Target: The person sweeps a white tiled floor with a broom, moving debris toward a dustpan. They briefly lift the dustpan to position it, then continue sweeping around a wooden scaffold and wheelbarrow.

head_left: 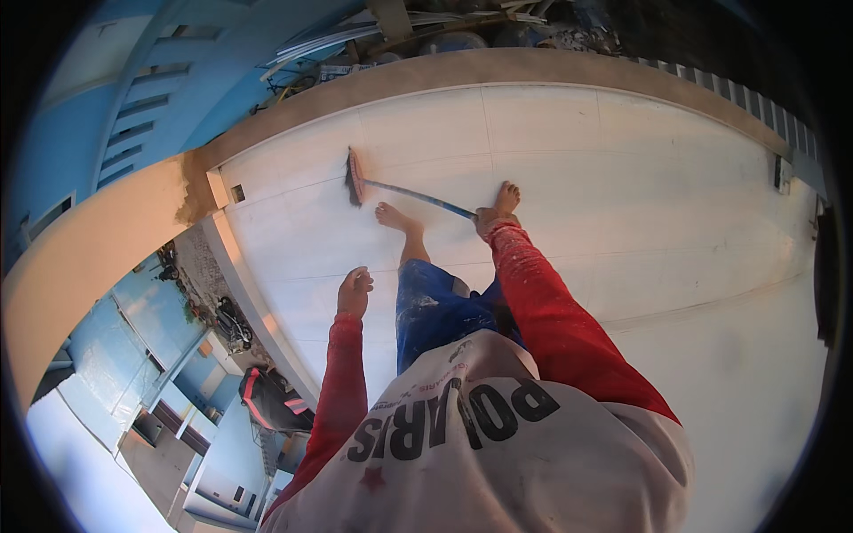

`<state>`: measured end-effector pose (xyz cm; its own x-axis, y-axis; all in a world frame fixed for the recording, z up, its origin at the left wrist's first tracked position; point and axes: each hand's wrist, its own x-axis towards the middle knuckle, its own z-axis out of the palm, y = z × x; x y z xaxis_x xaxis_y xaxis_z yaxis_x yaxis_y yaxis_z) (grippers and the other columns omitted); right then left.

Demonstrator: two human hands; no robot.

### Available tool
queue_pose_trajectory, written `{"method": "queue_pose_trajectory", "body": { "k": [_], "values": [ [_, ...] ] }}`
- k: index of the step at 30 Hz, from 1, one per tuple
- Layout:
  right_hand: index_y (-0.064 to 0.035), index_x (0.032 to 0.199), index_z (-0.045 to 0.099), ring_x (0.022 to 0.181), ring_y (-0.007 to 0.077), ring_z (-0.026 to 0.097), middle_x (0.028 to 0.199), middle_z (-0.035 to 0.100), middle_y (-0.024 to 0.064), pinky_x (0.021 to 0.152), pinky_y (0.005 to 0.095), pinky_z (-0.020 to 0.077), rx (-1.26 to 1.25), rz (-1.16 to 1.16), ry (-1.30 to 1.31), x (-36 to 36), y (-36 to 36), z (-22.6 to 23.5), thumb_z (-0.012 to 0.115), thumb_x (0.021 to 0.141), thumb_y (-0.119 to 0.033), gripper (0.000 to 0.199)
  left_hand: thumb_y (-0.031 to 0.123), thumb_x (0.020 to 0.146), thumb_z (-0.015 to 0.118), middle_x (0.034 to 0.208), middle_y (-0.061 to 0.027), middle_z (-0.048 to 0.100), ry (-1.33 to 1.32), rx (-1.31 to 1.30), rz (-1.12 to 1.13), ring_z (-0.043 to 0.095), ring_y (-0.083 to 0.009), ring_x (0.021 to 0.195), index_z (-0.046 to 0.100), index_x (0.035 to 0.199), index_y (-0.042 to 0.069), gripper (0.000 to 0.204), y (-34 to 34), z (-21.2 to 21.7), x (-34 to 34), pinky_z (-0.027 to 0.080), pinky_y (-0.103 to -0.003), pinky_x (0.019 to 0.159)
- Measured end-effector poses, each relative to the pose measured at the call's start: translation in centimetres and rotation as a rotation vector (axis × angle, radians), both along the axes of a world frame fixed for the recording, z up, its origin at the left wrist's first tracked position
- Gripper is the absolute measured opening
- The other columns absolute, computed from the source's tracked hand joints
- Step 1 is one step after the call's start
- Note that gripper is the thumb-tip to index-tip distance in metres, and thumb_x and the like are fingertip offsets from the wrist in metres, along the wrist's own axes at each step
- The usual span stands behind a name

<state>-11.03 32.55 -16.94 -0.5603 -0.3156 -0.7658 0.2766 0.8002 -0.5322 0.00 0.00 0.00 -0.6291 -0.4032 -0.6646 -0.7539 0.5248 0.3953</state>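
A push broom (355, 178) with a reddish head and dark bristles lies against the white floor (622, 178), ahead and left of my feet. Its thin bluish handle (418, 195) slants back to my right hand (489, 219), which is closed around the end of it. My left hand (355, 293) hangs free at my left side, its fingers loosely bent and slightly apart, holding nothing. Both sleeves are red and spotted with white. One bare foot (391, 215) is near the broom head; the other bare foot (507, 195) shows just beyond my right hand.
A low tan parapet (426, 82) borders the far side and curves round at the left. A small square opening (237, 193) sits in the left corner. Over the left edge, parked motorbikes (233, 322) show far below. Piled scrap lies past the far parapet.
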Motion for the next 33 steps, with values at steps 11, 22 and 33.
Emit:
{"method": "queue_pose_trajectory", "body": {
  "k": [11, 22, 33],
  "values": [
    [-0.0119, 0.105, 0.063, 0.096, 0.0335, 0.067, 0.099, 0.069, 0.0152, 0.081, 0.0462, 0.0522, 1.174, 0.002, -0.105, 14.2, 58.1, 27.0, 0.045, 0.099, -0.037, 0.032, 0.034, 0.091, 0.053, 0.091, -0.0094, 0.066, -0.599, 0.192, 0.094, 0.060, -0.0173, 0.066, 0.060, 0.119, 0.013, 0.036, 9.1, -9.2, 14.6, 0.047, -0.033, 0.053],
    [-0.0133, 0.119, 0.059, 0.102, 0.0345, 0.065, 0.105, 0.068, 0.0159, 0.088, 0.0453, 0.0506, 0.286, 0.301, -0.005, -3.9, 27.5, 18.3, 0.052, 0.095, -0.036, 0.034, 0.033, 0.094, 0.057, 0.107, -0.0176, 0.068, 0.115, 0.195, -0.535, 0.067, -0.0292, 0.098, 0.062, 0.119, 0.007, 0.036, 16.8, -9.8, -16.3, 0.050, -0.037, 0.087],
    [-0.0062, 0.131, 0.053, 0.099, 0.0266, 0.069, 0.110, 0.070, 0.0133, 0.082, 0.0412, 0.0556, 0.397, 0.251, 0.005, -10.2, 30.9, -0.9, 0.047, 0.096, -0.020, 0.039, 0.032, 0.096, 0.052, 0.099, -0.0140, 0.067, 0.153, 0.005, -0.290, 0.067, -0.0219, 0.083, 0.059, 0.122, 0.004, 0.039, 17.8, -3.0, -19.7, 0.051, -0.032, 0.077]
  ]
}}
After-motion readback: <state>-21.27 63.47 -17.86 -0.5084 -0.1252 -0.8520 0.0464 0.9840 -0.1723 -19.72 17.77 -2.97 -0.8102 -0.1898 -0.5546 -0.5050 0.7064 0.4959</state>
